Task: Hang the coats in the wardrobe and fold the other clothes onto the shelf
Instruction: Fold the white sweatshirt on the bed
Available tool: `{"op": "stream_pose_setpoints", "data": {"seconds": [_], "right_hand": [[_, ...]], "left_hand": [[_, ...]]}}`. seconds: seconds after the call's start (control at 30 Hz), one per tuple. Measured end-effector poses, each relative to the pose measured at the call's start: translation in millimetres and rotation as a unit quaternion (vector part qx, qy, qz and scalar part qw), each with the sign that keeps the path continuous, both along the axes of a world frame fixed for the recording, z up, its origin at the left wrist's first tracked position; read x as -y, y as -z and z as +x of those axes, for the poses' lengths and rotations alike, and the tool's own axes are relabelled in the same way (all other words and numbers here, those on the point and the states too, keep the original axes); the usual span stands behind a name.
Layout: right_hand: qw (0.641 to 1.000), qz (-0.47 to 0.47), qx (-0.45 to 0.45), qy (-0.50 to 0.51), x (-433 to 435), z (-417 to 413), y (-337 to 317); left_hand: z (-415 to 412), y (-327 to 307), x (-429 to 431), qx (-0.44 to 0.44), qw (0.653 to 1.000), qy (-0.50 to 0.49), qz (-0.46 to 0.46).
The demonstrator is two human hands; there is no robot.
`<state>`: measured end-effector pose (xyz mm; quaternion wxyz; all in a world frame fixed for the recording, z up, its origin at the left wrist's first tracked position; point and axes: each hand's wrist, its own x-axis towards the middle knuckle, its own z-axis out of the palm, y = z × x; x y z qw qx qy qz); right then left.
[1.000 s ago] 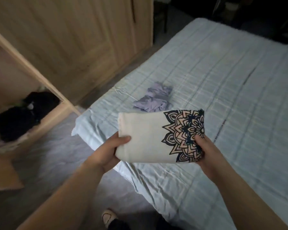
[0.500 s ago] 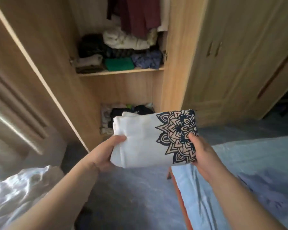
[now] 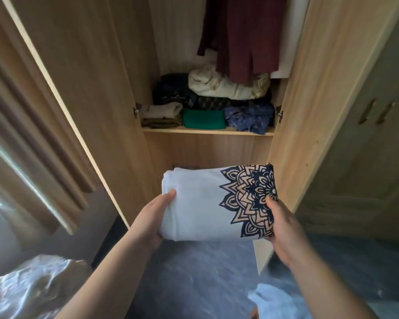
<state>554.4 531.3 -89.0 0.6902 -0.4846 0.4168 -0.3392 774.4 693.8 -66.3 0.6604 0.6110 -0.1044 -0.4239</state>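
Note:
A folded white shirt (image 3: 198, 203) with a dark blue mandala print is held flat in front of me. My left hand (image 3: 152, 219) grips its left edge, and my right hand (image 3: 283, 229) grips the printed right edge. Straight ahead stands the open wooden wardrobe. Its shelf (image 3: 207, 131) carries several folded clothes: a green piece (image 3: 204, 119), a beige and olive stack (image 3: 160, 115), a blue patterned piece (image 3: 249, 117), dark items and a cream bundle (image 3: 217, 85). A maroon coat (image 3: 242, 35) hangs above the shelf. The shirt is below shelf level and outside the wardrobe.
The open left wardrobe door (image 3: 74, 88) and right door (image 3: 293, 111) flank the opening. Closed wardrobe doors with handles (image 3: 376, 111) are to the right. A curtain (image 3: 21, 139) hangs at left. White bedding (image 3: 28, 288) lies bottom left, a light blue bed corner (image 3: 274, 300) bottom right.
My view has swung from the bed to the wardrobe, which is now closer and straight ahead. Both hands have kept hold of the folded shirt throughout.

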Motion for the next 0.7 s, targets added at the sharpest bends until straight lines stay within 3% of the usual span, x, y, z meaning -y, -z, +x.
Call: {"op": "stream_pose_setpoints", "data": {"seconds": [0.4,0.7], "right_hand": [[0.997,-0.039,-0.053,-0.048,176,96,-2],[0.982,-0.101,-0.157,-0.03,289,228,19]], "left_hand": [[60,-16,159,0.06,0.993,-0.106,-0.009],[205,11,280,0.078,0.994,-0.074,-0.002]]}}
